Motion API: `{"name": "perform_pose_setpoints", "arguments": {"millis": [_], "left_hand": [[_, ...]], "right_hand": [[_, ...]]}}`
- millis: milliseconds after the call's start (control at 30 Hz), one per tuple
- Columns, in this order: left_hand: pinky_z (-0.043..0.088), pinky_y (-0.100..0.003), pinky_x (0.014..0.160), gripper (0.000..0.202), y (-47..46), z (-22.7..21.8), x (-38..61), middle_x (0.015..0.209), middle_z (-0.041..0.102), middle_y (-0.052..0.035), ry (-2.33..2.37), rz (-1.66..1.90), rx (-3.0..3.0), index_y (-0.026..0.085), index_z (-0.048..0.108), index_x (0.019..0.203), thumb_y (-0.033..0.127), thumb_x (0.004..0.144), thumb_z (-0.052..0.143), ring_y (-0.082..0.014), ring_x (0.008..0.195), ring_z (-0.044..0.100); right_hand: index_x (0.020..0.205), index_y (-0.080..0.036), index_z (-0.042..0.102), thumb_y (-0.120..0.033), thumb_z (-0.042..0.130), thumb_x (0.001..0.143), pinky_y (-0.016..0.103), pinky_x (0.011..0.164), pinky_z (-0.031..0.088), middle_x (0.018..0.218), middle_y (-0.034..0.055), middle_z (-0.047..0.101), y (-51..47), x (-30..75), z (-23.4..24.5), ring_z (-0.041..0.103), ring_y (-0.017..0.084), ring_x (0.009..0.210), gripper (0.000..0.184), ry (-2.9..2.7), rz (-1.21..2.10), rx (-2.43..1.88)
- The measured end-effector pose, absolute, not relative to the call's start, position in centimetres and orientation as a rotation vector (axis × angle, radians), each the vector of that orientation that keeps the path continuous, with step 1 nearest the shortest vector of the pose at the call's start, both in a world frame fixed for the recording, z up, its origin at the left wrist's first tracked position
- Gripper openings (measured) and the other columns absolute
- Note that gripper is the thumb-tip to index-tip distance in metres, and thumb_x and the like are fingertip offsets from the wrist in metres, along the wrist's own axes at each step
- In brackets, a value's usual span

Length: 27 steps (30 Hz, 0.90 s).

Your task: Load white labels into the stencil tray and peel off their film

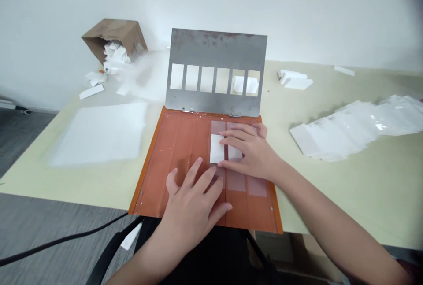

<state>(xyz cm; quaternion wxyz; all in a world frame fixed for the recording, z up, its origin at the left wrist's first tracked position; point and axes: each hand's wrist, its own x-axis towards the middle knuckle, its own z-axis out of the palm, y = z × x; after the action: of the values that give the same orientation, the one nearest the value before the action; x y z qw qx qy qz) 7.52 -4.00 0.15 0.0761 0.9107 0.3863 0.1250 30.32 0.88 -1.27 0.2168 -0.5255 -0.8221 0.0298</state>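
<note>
An orange grooved base plate (172, 153) lies at the table's near edge, with a hinged grey metal lid (216, 51) standing open behind it; the lid has a row of several rectangular windows. Clear pouches with white cards (217, 148) lie in the plate's right channels. My left hand (193, 199) rests flat on the plate's lower middle, fingers spread and pointing up-right toward a pouch. My right hand (249, 150) lies flat over the pouches on the right, fingers stretched left across the white cards.
A stack of white sheets (99, 133) lies left of the plate. A tipped cardboard box (115, 36) spills white cards at the back left. A fanned row of clear pouches (357, 126) lies on the right. Small white cards (295, 80) sit at the back. A black cable (59, 241) runs below the table edge.
</note>
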Motion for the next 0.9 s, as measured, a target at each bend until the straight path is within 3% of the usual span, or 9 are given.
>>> {"name": "perform_pose_setpoints", "arguments": {"millis": [700, 900], "left_hand": [[0.031, -0.077, 0.104, 0.036, -4.15, 0.46, 7.82, 0.135, 0.066, -0.0075, 1.177, 0.323, 2.690, 0.024, 0.067, 0.116, 0.048, 0.100, 0.046, -0.0392, 0.135, 0.049], [0.031, -0.074, 0.108, 0.034, -4.02, 0.51, 7.74, 0.133, 0.066, -0.0090, 1.177, 0.318, 2.707, 0.025, 0.068, 0.117, 0.048, 0.096, 0.054, -0.0385, 0.136, 0.049]], "right_hand": [[0.102, -0.026, 0.070, -0.054, 0.072, 0.082, 0.057, 0.103, 0.021, 0.123, 0.0074, 0.072, 0.70, 30.15, -1.05, 0.059, 0.033, 0.118, 0.034, -2.265, 0.093, -1.482], [0.100, -0.026, 0.071, -0.056, 0.069, 0.083, 0.057, 0.103, 0.022, 0.123, 0.0077, 0.072, 0.69, 30.10, -1.12, 0.059, 0.033, 0.116, 0.034, -2.257, 0.091, -1.503]]}}
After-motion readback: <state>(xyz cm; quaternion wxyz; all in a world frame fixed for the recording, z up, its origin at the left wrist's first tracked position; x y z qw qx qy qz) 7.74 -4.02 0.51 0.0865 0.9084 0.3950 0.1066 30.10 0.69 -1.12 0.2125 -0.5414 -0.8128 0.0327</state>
